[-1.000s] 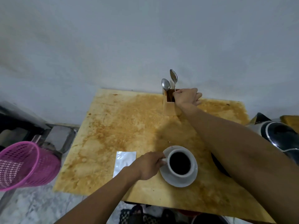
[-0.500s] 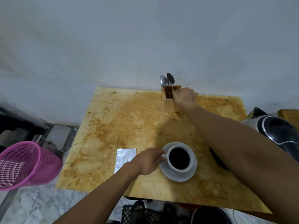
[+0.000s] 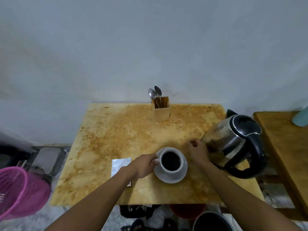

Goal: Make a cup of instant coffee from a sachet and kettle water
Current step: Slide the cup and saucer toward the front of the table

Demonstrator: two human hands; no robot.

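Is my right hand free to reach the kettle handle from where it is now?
Probably yes: the right hand sits empty beside the kettle, but its handle is on the far side, so reach around.

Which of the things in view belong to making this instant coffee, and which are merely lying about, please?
For the coffee:
- cup of dark coffee on its saucer
- kettle
- opened sachet
- two spoons in the wooden holder

Lying about:
- pink basket
- dark pot under the table
- teal container on the side table
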